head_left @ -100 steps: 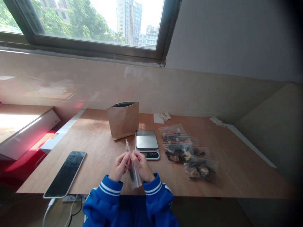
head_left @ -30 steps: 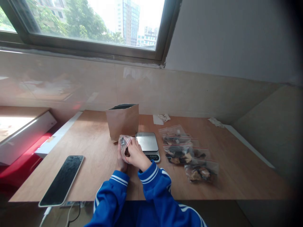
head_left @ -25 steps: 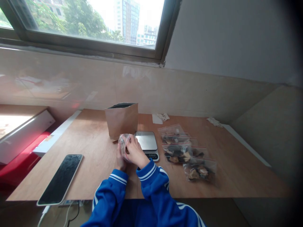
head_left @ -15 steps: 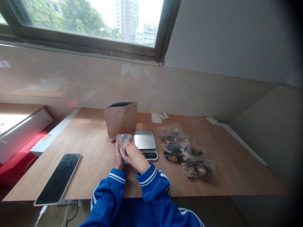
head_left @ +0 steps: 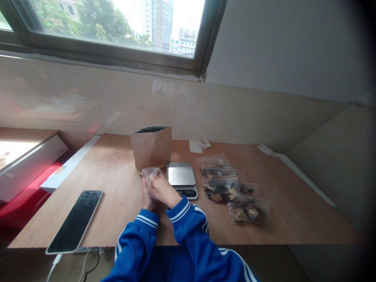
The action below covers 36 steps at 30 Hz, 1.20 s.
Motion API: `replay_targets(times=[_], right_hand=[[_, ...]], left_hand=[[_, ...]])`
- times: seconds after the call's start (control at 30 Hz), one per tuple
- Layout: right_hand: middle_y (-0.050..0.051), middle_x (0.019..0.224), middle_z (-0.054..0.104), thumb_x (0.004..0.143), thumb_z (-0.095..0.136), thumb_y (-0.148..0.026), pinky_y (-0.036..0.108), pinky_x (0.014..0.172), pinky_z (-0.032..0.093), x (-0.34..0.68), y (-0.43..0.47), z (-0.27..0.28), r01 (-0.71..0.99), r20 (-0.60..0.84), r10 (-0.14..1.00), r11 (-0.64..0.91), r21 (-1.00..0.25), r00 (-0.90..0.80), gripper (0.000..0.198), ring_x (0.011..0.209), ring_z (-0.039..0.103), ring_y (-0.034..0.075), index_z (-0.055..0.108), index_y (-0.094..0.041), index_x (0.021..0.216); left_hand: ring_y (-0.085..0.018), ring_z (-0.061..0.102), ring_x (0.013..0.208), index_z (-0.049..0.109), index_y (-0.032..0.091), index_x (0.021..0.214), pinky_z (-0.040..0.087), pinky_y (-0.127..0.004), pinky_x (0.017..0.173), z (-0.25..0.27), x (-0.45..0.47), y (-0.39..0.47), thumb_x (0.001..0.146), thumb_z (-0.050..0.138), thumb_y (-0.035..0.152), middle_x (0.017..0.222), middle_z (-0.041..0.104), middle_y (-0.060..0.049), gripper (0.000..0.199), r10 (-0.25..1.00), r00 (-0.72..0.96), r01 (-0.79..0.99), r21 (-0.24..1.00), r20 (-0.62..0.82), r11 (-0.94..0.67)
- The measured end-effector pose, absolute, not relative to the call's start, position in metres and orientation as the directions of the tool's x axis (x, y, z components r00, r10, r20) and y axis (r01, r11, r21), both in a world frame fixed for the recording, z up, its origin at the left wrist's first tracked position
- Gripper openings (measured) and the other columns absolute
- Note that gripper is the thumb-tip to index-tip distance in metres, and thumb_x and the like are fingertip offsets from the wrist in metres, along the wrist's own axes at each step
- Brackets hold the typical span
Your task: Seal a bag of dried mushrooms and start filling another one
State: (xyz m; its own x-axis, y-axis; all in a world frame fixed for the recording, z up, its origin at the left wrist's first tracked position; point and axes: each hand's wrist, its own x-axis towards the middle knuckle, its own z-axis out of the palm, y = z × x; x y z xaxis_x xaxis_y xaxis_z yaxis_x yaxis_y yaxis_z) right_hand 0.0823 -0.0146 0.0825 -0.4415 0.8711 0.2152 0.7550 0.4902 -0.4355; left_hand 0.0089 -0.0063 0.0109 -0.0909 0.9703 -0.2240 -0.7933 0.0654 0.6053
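Observation:
A clear zip bag (head_left: pixel 150 173) with a red seal line is held up in front of the brown paper bag, its mouth tipped toward the right. My left hand (head_left: pixel 147 199) wraps its lower left side. My right hand (head_left: pixel 163 189) reaches into the bag's mouth, fingers bent and partly hidden by the plastic; what they grip I cannot make out. Just right of my hands lies a kitchen scale (head_left: pixel 181 174) with a bare steel plate, its lit display partly covered by my right wrist. Behind stands the open brown paper bag (head_left: pixel 152 149), upright.
Several zip bags of dark and tan dried pieces (head_left: pixel 220 190) lie to the right of the scale. A large phone or tablet (head_left: pixel 75 221) rests at the front left edge, a white cable below it. Crumpled tissue (head_left: pixel 203 144) and white paper lie by the wall.
My right hand has shifted slightly left and deeper into the zip bag, whose top has tilted left. The scale and paper bag stay put; the view has moved slightly.

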Motion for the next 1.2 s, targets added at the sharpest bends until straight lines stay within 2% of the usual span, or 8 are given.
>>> replay_targets(times=[0.17,0.27,0.5,0.63,0.73,0.93,1.07,1.2], right_hand=[[0.008,0.100,0.065,0.083,0.043,0.000,0.031,0.090,0.043,0.087,-0.018,0.094,0.670,0.267,0.874,0.483,-0.564,-0.406,0.031,0.099,0.052,0.020,0.062,-0.016,0.101],[0.008,0.104,0.064,0.081,0.045,0.000,0.030,0.093,0.042,0.086,-0.014,0.096,0.653,0.228,0.877,0.470,-0.594,-0.423,0.030,0.104,0.053,0.019,0.063,-0.016,0.100],[0.018,0.110,0.063,0.076,0.060,-0.013,0.042,0.099,0.037,0.080,-0.002,0.088,0.783,0.006,0.871,0.445,-0.435,-0.492,0.036,0.105,0.055,0.029,0.059,-0.007,0.112],[0.015,0.108,0.065,0.078,0.056,-0.006,0.042,0.097,0.039,0.075,0.001,0.077,0.791,0.058,0.885,0.442,-0.424,-0.463,0.030,0.103,0.055,0.026,0.062,-0.013,0.106],[0.013,0.107,0.066,0.083,0.050,-0.004,0.038,0.093,0.042,0.075,0.001,0.071,0.767,0.146,0.901,0.425,-0.480,-0.408,0.025,0.102,0.056,0.024,0.065,-0.015,0.099],[0.007,0.092,0.071,0.082,0.054,-0.004,0.028,0.083,0.048,0.085,0.001,0.086,0.565,0.218,0.918,0.378,-0.733,-0.330,0.022,0.088,0.063,0.018,0.071,-0.017,0.088],[0.003,0.094,0.072,0.081,0.054,-0.007,0.029,0.084,0.049,0.091,0.002,0.095,0.356,0.282,0.941,0.333,-0.873,-0.189,0.023,0.090,0.065,0.016,0.071,-0.020,0.090],[0.006,0.095,0.071,0.082,0.058,-0.022,0.029,0.078,0.052,0.093,0.007,0.087,0.085,0.235,0.971,0.238,-0.968,-0.040,0.018,0.086,0.065,0.017,0.070,-0.017,0.095]], left_hand=[[-0.021,0.059,0.109,0.063,0.018,0.097,0.046,-0.033,0.095,0.007,0.007,-0.005,0.089,0.044,0.040,0.097,0.067,-0.008,0.030,0.951,-0.139,-0.812,0.582,-0.277,0.051],[-0.020,0.058,0.111,0.064,0.019,0.094,0.046,-0.033,0.096,0.006,0.007,-0.003,0.089,0.045,0.039,0.095,0.067,-0.008,0.029,0.932,-0.179,-0.818,0.573,-0.315,0.037],[-0.022,0.058,0.113,0.065,0.019,0.096,0.046,-0.033,0.096,0.002,0.012,-0.005,0.088,0.048,0.032,0.100,0.068,-0.005,0.023,0.934,-0.218,-0.800,0.600,-0.284,-0.005],[-0.022,0.061,0.108,0.065,0.016,0.101,0.046,-0.034,0.096,0.003,0.014,-0.006,0.088,0.047,0.035,0.104,0.068,-0.008,0.029,0.951,-0.179,-0.807,0.590,-0.250,0.003],[-0.020,0.061,0.105,0.064,0.014,0.099,0.046,-0.031,0.094,0.004,0.012,-0.005,0.091,0.045,0.034,0.101,0.068,-0.008,0.029,0.957,-0.171,-0.809,0.588,-0.236,0.001],[-0.016,0.066,0.092,0.064,0.014,0.099,0.051,-0.026,0.083,0.008,0.009,-0.003,0.095,0.036,0.036,0.086,0.069,-0.004,0.036,0.950,-0.169,-0.815,0.580,-0.264,0.017],[-0.019,0.065,0.098,0.064,0.015,0.107,0.052,-0.027,0.082,0.016,0.009,-0.005,0.095,0.032,0.042,0.093,0.070,-0.007,0.044,0.956,-0.116,-0.817,0.573,-0.271,0.064],[-0.019,0.063,0.103,0.061,0.018,0.114,0.051,-0.030,0.088,0.020,0.011,-0.006,0.094,0.032,0.046,0.106,0.068,-0.008,0.045,0.950,-0.116,-0.817,0.571,-0.289,0.074]])
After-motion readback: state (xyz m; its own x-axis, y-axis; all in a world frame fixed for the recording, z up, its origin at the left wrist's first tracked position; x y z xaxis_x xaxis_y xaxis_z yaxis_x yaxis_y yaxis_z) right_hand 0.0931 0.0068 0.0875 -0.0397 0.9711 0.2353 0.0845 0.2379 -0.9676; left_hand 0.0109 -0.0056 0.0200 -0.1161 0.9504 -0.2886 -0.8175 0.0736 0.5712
